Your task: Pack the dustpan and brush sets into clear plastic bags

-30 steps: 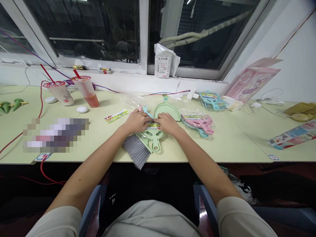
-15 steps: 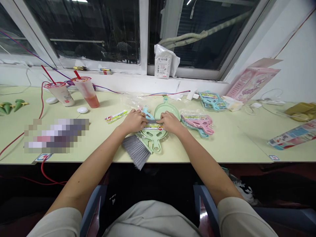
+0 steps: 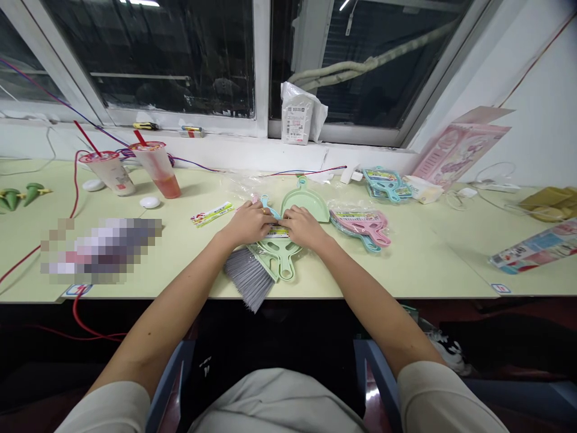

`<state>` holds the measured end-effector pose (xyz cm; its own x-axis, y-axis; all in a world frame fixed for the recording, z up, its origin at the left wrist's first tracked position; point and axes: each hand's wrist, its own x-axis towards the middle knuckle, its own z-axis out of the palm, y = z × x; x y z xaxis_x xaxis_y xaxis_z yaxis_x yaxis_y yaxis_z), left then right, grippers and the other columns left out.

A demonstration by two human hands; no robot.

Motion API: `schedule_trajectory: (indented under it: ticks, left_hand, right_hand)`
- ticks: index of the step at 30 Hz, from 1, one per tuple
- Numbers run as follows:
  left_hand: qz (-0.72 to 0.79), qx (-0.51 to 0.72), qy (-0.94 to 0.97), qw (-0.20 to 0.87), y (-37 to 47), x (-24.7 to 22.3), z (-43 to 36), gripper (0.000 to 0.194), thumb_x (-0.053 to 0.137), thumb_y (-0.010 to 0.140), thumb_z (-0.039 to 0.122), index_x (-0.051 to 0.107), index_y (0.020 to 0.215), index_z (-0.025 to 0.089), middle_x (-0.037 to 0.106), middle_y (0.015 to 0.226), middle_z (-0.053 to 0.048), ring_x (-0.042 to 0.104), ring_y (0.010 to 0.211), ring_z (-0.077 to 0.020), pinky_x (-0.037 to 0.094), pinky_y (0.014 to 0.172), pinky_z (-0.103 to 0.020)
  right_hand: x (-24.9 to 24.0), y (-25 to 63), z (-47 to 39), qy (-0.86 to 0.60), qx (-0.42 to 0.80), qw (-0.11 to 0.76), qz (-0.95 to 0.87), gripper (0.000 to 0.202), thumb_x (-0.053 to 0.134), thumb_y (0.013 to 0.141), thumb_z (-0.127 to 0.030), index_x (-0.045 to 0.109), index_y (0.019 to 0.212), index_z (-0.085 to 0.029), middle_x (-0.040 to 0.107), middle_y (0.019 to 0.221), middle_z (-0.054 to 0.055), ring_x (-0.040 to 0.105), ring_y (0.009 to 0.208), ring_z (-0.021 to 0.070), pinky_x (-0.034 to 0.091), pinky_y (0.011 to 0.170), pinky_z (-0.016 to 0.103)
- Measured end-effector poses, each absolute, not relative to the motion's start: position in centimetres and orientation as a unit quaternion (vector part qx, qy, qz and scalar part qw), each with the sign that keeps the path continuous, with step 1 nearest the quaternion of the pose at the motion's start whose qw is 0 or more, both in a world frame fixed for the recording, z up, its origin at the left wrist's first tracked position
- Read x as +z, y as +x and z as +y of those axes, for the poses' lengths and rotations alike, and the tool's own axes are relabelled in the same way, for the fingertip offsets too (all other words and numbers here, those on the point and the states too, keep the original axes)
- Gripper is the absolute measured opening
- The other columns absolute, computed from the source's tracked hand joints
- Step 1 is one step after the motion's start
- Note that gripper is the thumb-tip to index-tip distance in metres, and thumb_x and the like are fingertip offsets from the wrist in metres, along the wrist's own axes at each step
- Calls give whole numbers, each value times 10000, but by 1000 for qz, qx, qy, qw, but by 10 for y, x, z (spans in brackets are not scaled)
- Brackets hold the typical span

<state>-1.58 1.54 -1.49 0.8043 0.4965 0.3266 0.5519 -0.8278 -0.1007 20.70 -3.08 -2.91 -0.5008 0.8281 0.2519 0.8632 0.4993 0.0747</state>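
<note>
In the head view, my left hand [image 3: 249, 224] and my right hand [image 3: 303, 226] meet over a small green hand brush [image 3: 285, 264] in a clear plastic bag with a printed label [image 3: 276, 232]. The fingers of both are bent and pinch the bag's far edge, nearly touching. The brush handle points toward me. Grey bristles [image 3: 250, 278] of another green brush stick out beneath it at the left, past the table's front edge. A green dustpan [image 3: 307, 201] lies just beyond my right hand. Part of a blue handle [image 3: 270, 204] shows behind my left fingers.
Bagged pink and blue sets [image 3: 367, 225] lie to the right, with blue ones [image 3: 386, 183] behind. A loose label strip [image 3: 211, 213] is at left. Two drink cups [image 3: 160, 171] stand farther left near cables. A pink box [image 3: 464, 147] leans by the wall.
My hands have drawn closer together over the bag's far edge. The grey bristle strip that showed between them is now covered by my fingers.
</note>
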Motion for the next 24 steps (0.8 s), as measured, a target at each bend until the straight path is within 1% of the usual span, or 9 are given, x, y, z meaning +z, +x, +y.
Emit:
schedule_trajectory:
  ticks: [3,5,8,11,13,16,18,21,24]
  left_hand:
    - [-274,-135,-947,97,-14,-16,14,433,476,959,210,828,1189,311,779,1176,-70,575,1080,-288,359,944,-446]
    - [-276,-132,-948,90,-14,-16,13,419,484,961,229,837,1164,328,779,1172,-60,572,1087,-285,357,951,-447]
    - [-284,-133,-947,70,-15,-14,12,407,500,947,237,845,1138,336,786,1156,-51,578,1091,-279,360,957,-441]
    - [-283,-137,-948,54,-19,-13,14,379,512,938,254,853,1094,313,788,1174,-48,589,1096,-278,364,953,-441]
    - [-281,-139,-948,48,-23,-12,16,351,522,922,255,858,1016,289,791,1168,-48,594,1101,-281,366,947,-442]
    - [-286,-152,-946,34,-34,-10,21,310,534,887,252,844,891,262,794,1136,-48,601,1093,-286,377,939,-445]
    - [-292,-171,-941,12,-40,-9,25,289,542,859,249,831,854,254,793,1117,-48,611,1080,-283,392,944,-440]
    - [-307,-208,-928,-41,-46,-7,27,258,551,835,257,808,821,238,783,1048,-61,638,1021,-263,429,934,-407]
    - [-388,-248,-883,-92,-45,-7,28,229,572,862,325,761,789,218,756,934,-80,650,884,-239,451,822,-362]
  right_hand:
    - [-30,206,-29,-493,-83,88,-862,413,518,968,-75,811,1229,-206,687,1155,145,490,1154,305,353,959,421]
    - [-29,209,-29,-499,-73,89,-859,397,542,956,-77,832,1185,-220,687,1153,138,490,1155,301,355,964,418]
    - [-27,217,-29,-511,-63,97,-852,387,552,940,-61,848,1137,-213,692,1157,134,494,1156,298,358,978,414]
    - [-25,226,-28,-520,-56,106,-845,362,556,915,-40,863,1032,-192,701,1150,136,506,1148,297,368,985,411]
    - [-25,233,-27,-529,-50,115,-839,337,562,888,-25,858,919,-184,708,1142,134,517,1138,296,379,987,407]
    - [-27,243,-24,-539,-33,134,-831,325,561,852,-11,820,775,-191,719,1130,122,538,1117,283,398,999,395]
    - [-28,248,-23,-541,-13,152,-827,332,548,838,-8,795,723,-199,728,1115,107,557,1108,269,411,1002,375]
    - [-27,254,-24,-569,25,200,-797,348,510,863,-34,790,745,-204,744,1103,81,605,1090,234,435,954,319]
    - [-25,256,-26,-640,54,226,-732,285,524,930,-163,792,842,-205,763,1061,76,656,991,215,446,857,294]
